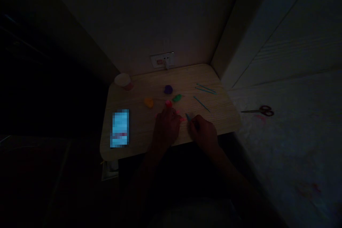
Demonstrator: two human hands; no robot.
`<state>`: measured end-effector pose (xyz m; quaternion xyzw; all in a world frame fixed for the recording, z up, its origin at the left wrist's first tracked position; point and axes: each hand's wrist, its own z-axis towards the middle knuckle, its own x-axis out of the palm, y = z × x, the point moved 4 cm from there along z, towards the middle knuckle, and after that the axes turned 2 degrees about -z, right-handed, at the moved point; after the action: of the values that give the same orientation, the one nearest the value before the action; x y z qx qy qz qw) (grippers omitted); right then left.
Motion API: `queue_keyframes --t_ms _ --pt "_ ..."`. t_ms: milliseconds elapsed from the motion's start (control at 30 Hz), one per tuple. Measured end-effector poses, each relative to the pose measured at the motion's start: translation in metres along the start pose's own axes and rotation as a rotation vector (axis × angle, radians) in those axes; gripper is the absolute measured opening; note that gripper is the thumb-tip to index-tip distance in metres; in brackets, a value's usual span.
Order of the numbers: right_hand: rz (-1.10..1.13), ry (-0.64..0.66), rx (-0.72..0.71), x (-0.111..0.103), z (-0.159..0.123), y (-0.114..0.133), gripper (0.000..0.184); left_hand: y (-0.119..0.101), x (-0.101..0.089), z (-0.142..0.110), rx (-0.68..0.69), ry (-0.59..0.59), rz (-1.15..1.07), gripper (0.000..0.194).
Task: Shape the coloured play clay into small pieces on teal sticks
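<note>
In dim light, my left hand (167,126) rests on the small wooden table, fingers bent and pressed down on pink modelling clay (182,119) that shows at its edges. How much clay lies beneath is hidden. My right hand (204,131) is closed round a thin teal modelling tool (188,117), its pointed end directed at the pink clay. Just beyond my left fingertips sits a red-pink lump (168,103). Close by lie a green lump (176,98), a purple lump (168,89) and an orange lump (149,102).
Several teal sticks (201,103) lie at the table's right. A lit phone (120,128) is at the left, with a pale cup (123,79) behind it. A wall socket (162,60) holds a plug. Scissors (258,111) lie on the pale surface to the right.
</note>
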<state>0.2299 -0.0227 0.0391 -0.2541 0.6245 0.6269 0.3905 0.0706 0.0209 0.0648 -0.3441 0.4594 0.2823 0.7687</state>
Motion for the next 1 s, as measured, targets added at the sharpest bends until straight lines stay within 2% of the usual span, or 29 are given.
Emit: queue_keyframes --t_ms 167,233,367,633,800,1000 --pt "-0.035 -0.011 0.005 0.001 -0.001 0.002 0.013 -0.002 0.005 -0.008 -0.051 -0.047 -0.056 0.016" --pt "-0.036 -0.002 0.006 0.002 -0.002 0.004 0.012 -0.002 0.01 -0.011 -0.04 -0.076 -0.102 0.021" --pt "-0.051 0.012 0.002 0.003 -0.004 0.007 0.011 0.0 0.017 -0.014 -0.007 -0.081 -0.16 0.015" --pt "-0.069 0.046 -0.014 0.004 -0.003 0.013 0.013 0.005 0.018 -0.015 -0.07 -0.1 -0.205 0.015" --pt "-0.091 0.044 -0.009 0.005 -0.003 0.015 0.012 0.008 0.018 -0.015 -0.108 -0.102 -0.214 0.007" --pt "-0.102 0.049 -0.018 0.006 -0.003 0.017 0.012 0.009 0.016 -0.015 -0.121 -0.107 -0.22 0.011"
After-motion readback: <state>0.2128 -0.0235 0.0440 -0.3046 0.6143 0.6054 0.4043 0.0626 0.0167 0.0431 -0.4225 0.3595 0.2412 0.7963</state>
